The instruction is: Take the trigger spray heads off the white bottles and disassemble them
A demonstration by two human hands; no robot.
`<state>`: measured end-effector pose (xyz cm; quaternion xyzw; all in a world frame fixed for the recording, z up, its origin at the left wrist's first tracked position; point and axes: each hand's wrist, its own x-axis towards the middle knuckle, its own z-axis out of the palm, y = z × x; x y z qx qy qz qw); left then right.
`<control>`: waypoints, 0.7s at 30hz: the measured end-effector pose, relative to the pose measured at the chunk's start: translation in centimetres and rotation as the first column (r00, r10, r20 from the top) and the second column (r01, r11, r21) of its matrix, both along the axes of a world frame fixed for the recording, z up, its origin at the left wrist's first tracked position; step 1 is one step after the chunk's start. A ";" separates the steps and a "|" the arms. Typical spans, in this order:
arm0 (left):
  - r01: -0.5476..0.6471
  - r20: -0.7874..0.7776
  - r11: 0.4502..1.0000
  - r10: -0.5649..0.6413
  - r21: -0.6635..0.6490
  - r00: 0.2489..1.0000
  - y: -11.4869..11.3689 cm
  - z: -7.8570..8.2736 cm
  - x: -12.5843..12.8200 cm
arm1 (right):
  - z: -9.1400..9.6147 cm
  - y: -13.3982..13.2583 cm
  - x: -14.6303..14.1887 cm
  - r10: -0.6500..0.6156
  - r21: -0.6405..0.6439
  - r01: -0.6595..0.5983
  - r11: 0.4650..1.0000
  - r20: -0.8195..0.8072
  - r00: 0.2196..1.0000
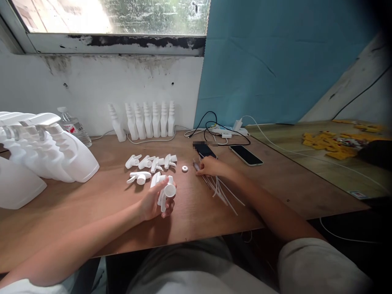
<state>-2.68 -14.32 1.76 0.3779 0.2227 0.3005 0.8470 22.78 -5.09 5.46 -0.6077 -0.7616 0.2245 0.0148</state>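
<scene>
My left hand (150,205) is closed around a white trigger spray head (170,190), its round collar facing me. Just beyond it, several more spray heads (157,164) lie on the brown table (196,216). A small white ring (185,168) rests between my two hands. My right hand (211,165) pinches the far end of a bunch of thin white dip tubes (221,192), which fan out toward me under my wrist. How many tubes sit between those fingers is hidden.
Large white spray bottles (70,151) stand at the left beside a clear water bottle (75,125). Slim white bottles (148,120) line the wall. Two phones, one dark (200,148) and one white-edged (246,155), lie near a power strip (228,130) with cables. Yellow pieces (324,143) lie far right.
</scene>
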 end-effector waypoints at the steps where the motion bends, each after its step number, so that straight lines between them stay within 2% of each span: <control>1: -0.004 -0.003 1.000 0.004 -0.010 1.000 0.0 0.0 0.0 | 0.2 -0.2 -0.1 -0.007 -0.029 0.006 1.000 -0.058 0.998; 3: -0.022 -0.008 0.999 0.022 -0.039 1.000 0.0 0.1 0.1 | 0.9 -0.6 -0.3 -0.019 -0.054 0.006 0.999 -0.253 0.967; 5: -0.044 -0.009 0.997 0.044 -0.068 0.999 0.1 0.1 0.1 | 1.8 -1.3 -0.6 -0.004 -0.056 -0.029 0.998 -0.511 0.860; 8: -0.065 -0.004 0.993 0.065 -0.093 0.998 0.1 0.1 0.1 | 2.9 -2.8 -1.4 0.065 -0.015 -0.143 0.990 -0.843 0.534; 10: -0.079 -0.017 0.992 0.078 -0.096 0.997 0.0 0.1 0.2 | 3.1 -4.0 -2.2 0.125 0.059 -0.202 0.978 -0.934 0.335; 12: -0.089 -0.044 0.991 0.085 -0.101 0.995 -0.1 0.1 0.2 | 3.0 -5.2 -3.0 0.221 0.162 -0.242 0.957 -0.944 0.243; 13: -0.094 -0.058 0.990 0.088 -0.103 0.994 -0.1 0.1 0.3 | 2.9 -5.8 -3.4 0.279 0.217 -0.260 0.941 -0.931 0.233; 15: -0.104 -0.083 0.989 0.095 -0.107 0.992 -0.2 0.0 0.4 | 2.6 -6.9 -4.0 0.394 0.323 -0.275 0.906 -0.880 0.266; 17: -0.123 -0.106 0.987 0.112 -0.104 0.988 -0.2 0.1 0.5 | 2.3 -7.7 -4.4 0.506 0.442 -0.247 0.862 -0.778 0.373; 18: -0.134 -0.119 0.986 0.122 -0.103 0.985 -0.3 0.1 0.5 | 2.2 -8.0 -4.6 0.568 0.526 -0.226 0.820 -0.698 0.437; 19: -0.144 -0.137 0.984 0.130 -0.102 0.982 -0.3 0.1 0.6 | 2.1 -8.2 -4.6 0.635 0.622 -0.219 0.752 -0.592 0.496; 20: -0.153 -0.159 0.983 0.136 -0.105 0.978 -0.3 0.1 0.6 | 1.9 -8.4 -4.6 0.704 0.722 -0.237 0.651 -0.456 0.544; 21: -0.165 -0.183 0.980 0.143 -0.110 0.973 -0.3 0.2 0.6 | 1.8 -8.4 -4.7 0.767 0.810 -0.278 0.517 -0.293 0.571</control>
